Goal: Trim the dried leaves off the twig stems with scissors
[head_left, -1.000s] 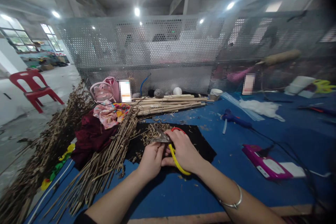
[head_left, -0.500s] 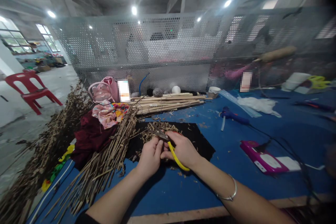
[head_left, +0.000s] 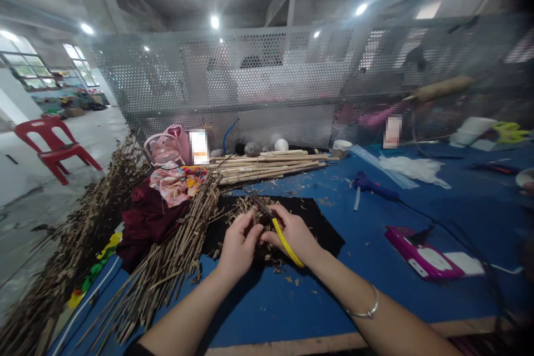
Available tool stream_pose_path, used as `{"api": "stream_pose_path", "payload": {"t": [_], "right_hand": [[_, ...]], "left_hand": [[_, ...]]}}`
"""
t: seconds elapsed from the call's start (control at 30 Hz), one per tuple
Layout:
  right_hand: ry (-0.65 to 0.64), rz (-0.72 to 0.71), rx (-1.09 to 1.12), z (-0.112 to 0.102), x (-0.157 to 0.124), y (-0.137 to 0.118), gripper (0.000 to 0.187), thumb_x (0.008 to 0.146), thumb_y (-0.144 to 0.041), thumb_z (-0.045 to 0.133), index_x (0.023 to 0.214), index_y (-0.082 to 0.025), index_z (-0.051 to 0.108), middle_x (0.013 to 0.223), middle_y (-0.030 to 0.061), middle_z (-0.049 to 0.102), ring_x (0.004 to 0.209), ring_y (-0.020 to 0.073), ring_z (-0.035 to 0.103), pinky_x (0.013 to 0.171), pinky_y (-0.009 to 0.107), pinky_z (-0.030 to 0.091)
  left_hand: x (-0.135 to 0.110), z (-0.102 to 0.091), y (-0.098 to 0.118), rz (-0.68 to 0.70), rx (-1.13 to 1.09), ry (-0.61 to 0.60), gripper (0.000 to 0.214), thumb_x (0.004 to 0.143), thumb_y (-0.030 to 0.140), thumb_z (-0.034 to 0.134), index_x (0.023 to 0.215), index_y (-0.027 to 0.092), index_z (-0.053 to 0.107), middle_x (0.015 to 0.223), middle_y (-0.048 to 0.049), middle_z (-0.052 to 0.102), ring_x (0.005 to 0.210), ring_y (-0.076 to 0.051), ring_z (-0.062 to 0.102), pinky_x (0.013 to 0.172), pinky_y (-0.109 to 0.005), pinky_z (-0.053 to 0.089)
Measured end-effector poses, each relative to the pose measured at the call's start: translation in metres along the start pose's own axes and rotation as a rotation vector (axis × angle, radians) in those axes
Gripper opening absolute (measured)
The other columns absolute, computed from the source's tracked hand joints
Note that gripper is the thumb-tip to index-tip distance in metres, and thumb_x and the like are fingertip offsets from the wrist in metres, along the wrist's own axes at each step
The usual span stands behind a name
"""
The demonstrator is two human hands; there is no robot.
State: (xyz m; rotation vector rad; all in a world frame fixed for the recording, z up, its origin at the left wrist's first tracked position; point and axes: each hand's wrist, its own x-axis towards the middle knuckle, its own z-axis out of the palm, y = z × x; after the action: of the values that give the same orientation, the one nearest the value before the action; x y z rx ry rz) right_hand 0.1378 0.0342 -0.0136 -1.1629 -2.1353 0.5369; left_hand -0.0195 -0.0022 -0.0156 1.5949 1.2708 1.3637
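My right hand (head_left: 295, 238) is closed round scissors with yellow handles (head_left: 287, 245). Their dark blades point up and to the left over a pile of dried leaves (head_left: 240, 208). Close beside it, the thumb and fingers of my left hand (head_left: 237, 245) pinch a small brown piece of dried plant (head_left: 255, 217), mostly hidden by the fingers. Both hands are above a black cloth (head_left: 325, 228) strewn with leaf scraps. Just left of the cloth lies a bundle of dried stems (head_left: 167, 267).
A blue table (head_left: 334, 295) carries thin pale sticks (head_left: 271, 166) at the back. To the right are a blue glue gun (head_left: 375, 186) and a magenta device (head_left: 421, 256) with cables. More dried branches (head_left: 83, 222) and dark red fabric (head_left: 150, 214) lie left. A perforated metal screen (head_left: 267, 83) stands behind.
The scissors have swung in my right hand, their handle shifting slightly right. My left hand has turned, its thumb now lower and its fingertips raised around the brown piece.
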Motion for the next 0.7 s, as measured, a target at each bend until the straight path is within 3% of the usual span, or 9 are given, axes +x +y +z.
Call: {"api": "stream_pose_path", "payload": {"t": [0.1, 0.2, 0.33, 0.47, 0.7], "right_hand": [[0.047, -0.009, -0.020, -0.001, 0.001, 0.002, 0.053, 0.070, -0.052, 0.061, 0.110, -0.019, 0.047, 0.080, 0.0045, 0.064, 0.067, 0.0183, 0.060, 0.061, 0.026, 0.044], [0.085, -0.052, -0.022, -0.005, 0.001, 0.001, 0.050, 0.071, -0.052, 0.059, 0.108, -0.018, 0.049, 0.092, 0.0074, 0.063, 0.074, 0.0190, 0.060, 0.066, 0.027, 0.044], [0.053, -0.072, -0.052, -0.009, 0.000, -0.007, 0.055, 0.069, -0.052, 0.061, 0.110, -0.020, 0.048, 0.095, 0.0071, 0.061, 0.080, 0.0201, 0.058, 0.071, 0.030, 0.044], [0.007, -0.126, -0.115, -0.010, 0.000, -0.012, 0.067, 0.061, -0.055, 0.066, 0.112, -0.016, 0.046, 0.103, 0.0115, 0.055, 0.096, 0.0254, 0.052, 0.082, 0.039, 0.041], [-0.026, -0.157, -0.140, -0.005, -0.003, -0.013, 0.080, 0.058, -0.059, 0.067, 0.120, -0.016, 0.040, 0.109, 0.0134, 0.051, 0.100, 0.0281, 0.047, 0.085, 0.044, 0.037]], "left_hand": [[0.001, 0.002, -0.004, -0.136, -0.143, 0.000, 0.044, 0.077, 0.029, 0.055, 0.119, 0.015, 0.052, 0.092, -0.0069, 0.063, 0.069, -0.013, 0.058, 0.064, -0.026, 0.049], [0.002, 0.001, 0.000, -0.209, -0.246, -0.003, 0.037, 0.075, 0.030, 0.058, 0.107, 0.013, 0.058, 0.088, -0.0067, 0.065, 0.070, -0.013, 0.059, 0.063, -0.024, 0.049], [0.004, -0.001, 0.007, -0.204, -0.263, 0.005, 0.030, 0.074, 0.031, 0.060, 0.097, 0.013, 0.064, 0.090, -0.0062, 0.068, 0.080, -0.015, 0.060, 0.074, -0.025, 0.046], [0.003, -0.001, 0.006, -0.208, -0.255, -0.012, 0.028, 0.075, 0.031, 0.058, 0.095, 0.013, 0.066, 0.084, -0.0048, 0.068, 0.073, -0.014, 0.059, 0.068, -0.024, 0.046], [-0.002, 0.000, 0.005, -0.138, -0.153, -0.027, 0.024, 0.077, 0.028, 0.055, 0.091, 0.013, 0.068, 0.082, -0.0042, 0.067, 0.072, -0.014, 0.056, 0.069, -0.024, 0.044]]}}
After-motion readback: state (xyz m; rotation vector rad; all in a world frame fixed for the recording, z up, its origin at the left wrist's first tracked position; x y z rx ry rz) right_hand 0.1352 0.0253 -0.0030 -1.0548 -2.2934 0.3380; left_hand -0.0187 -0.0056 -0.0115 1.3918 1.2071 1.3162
